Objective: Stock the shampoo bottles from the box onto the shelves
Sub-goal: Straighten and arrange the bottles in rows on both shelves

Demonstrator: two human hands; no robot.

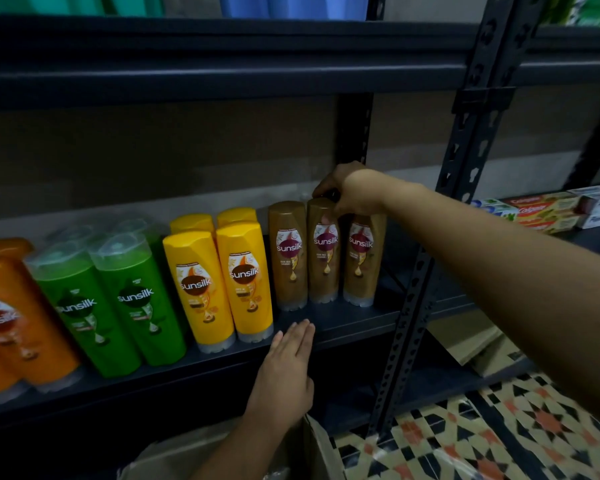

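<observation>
- far left of the right-hand grip, the orange sunsilk bottles [18, 317] and the green sunsilk bottles [118, 299] stand label-out near the front edge of the shelf [354, 322]; judging by that, each new bottle should face the same way.
- nearer, left of that grip, the yellow sunsilk bottles [222, 282] stand two rows deep, and the front pair sits further forward than the brown row.
- the left hand [286, 372] is flat with straight fingers, its fingertips [303, 329] at the shelf's front edge below and left of the right-hand grip; it holds nothing. it would serve well as a stop should a bottle tip forward.
- the cardboard box [222, 452] sits low, under the left wrist, well below both hands; what is in it cannot be seen.
- the right hand [352, 192] curls over the top of the middle brown sunsilk bottle [324, 251], thumb on its front. that bottle stands upright on the shelf, close between two like bottles [288, 254].
- my judgement: settle the bottle flat on its cap, turn the label square to the front, line it up with its neighbours, then lift the grip straight up so as not to knock them.
- right of the grip, beyond the upright post [430, 271], lie toothpaste cartons [548, 209].
</observation>
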